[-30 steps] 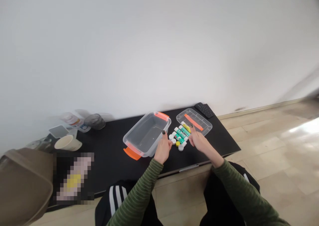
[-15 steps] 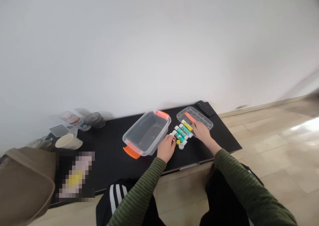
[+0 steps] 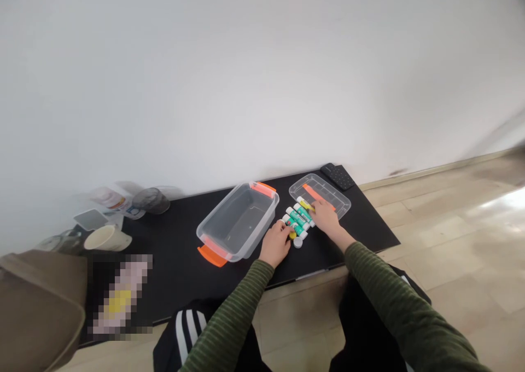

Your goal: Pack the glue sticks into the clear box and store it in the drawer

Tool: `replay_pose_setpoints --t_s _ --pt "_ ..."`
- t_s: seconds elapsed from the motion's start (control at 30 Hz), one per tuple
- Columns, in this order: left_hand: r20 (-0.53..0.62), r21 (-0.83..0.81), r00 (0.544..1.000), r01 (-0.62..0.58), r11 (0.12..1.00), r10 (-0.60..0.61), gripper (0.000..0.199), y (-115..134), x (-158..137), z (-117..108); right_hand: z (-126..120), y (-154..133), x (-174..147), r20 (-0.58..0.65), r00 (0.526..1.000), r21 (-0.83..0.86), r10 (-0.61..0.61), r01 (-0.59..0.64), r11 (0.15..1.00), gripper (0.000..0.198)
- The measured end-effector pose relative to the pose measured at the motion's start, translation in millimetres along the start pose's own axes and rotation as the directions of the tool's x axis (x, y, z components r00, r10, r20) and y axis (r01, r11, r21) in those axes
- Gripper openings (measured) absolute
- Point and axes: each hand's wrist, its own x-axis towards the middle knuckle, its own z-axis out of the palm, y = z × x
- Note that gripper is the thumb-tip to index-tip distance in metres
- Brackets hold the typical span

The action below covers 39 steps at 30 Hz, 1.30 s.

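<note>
The yellow tube (image 3: 304,203) lies on its side at the right grip (image 3: 326,217), its white far end showing beyond the fingertips and its near end partly covered by them. That grip is curled, with the fingers at the tube; I cannot tell whether they have closed on it. Between the 2 grips, 3 green tubes (image 3: 298,219) with white ends lie side by side in a slanting row, running on from the yellow tube toward the left grip (image 3: 275,244).

The left grip is palm down, with bent fingers by the green tube nearest to it and close to a small yellow cap (image 3: 292,235); whether it pinches anything I cannot tell. A white cap (image 3: 297,243) sits just right of those fingers.

A clear lid (image 3: 342,203) with an orange strip (image 3: 311,190) lies flat beyond the right grip, which hides part of it. Farther past that grip is a black dotted object (image 3: 338,177). Just left of the left grip stands a clear open box (image 3: 239,219) with 2 orange latches (image 3: 212,256), 1 at each end. All these rest on a black bench (image 3: 172,279). Well left of the left grip are a pale cup (image 3: 108,238) and a dark glass (image 3: 151,201).
</note>
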Motion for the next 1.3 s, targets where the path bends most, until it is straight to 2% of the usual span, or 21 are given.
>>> replay_pose_setpoints --t_s 0.27,0.4,0.5,0.57,0.6,0.67,0.77,0.8,0.87,0.97,1.07,1.17,1.3 --pt "0.000 -0.044 0.999 0.042 0.998 -0.042 0.022 -3 5 6 0 -11 -1 -0.021 1.000 -0.046 0.018 -0.019 0.999 0.025" --pt "-0.069 -0.204 0.994 0.073 0.976 -0.089 0.021 -3 5 2 -9 -12 -2 -0.030 0.997 0.041 0.077 -0.076 0.996 0.026" --pt "-0.151 -0.391 0.977 0.081 0.917 -0.151 0.021 -1 6 -1 -20 -12 -4 -0.075 0.993 0.155 0.091 -0.079 0.985 0.024" --pt "-0.157 -0.564 0.951 0.135 0.814 -0.267 0.020 0 8 -3 -24 -12 -9 -0.081 0.995 0.272 0.058 -0.034 0.962 0.023" --pt "-0.130 -0.670 0.931 0.171 0.722 -0.341 0.020 2 8 -3 -25 -11 -14 -0.070 0.997 0.353 0.029 -0.003 0.936 0.023" --pt "-0.013 -0.871 0.891 0.213 0.442 -0.455 0.024 4 10 -3 -25 -10 -25 -0.025 0.998 0.537 -0.051 0.056 0.842 0.022" --pt "0.177 -0.983 0.866 0.182 -0.036 -0.468 0.034 9 10 -5 -22 -8 -45 0.018 0.984 0.707 -0.177 0.112 0.698 0.021" --pt "0.218 -0.974 0.865 0.166 -0.152 -0.452 0.034 10 9 -7 -21 -8 -52 0.024 0.978 0.721 -0.208 0.128 0.681 0.021" --pt "0.269 -0.940 0.864 0.139 -0.311 -0.425 0.031 14 6 -12 -22 -8 -63 0.024 0.966 0.710 -0.258 0.165 0.685 0.023" --pt "0.301 -0.899 0.870 0.123 -0.420 -0.391 0.027 18 2 -18 -25 -11 -74 0.009 0.952 0.678 -0.305 0.218 0.702 0.024" --pt "0.302 -0.887 0.880 0.119 -0.447 -0.366 0.033 21 -1 -22 -31 -13 -79 -0.037 0.951 0.626 -0.306 0.261 0.735 0.026" --pt "0.298 -0.893 0.885 0.126 -0.433 -0.357 0.033 21 -2 -22 -35 -14 -82 -0.090 0.942 0.531 -0.322 0.319 0.785 0.027" --pt "0.261 -0.931 0.887 0.126 -0.343 -0.381 0.034 21 -2 -21 -41 -13 -84 -0.157 0.920 0.452 -0.359 0.390 0.802 0.030"
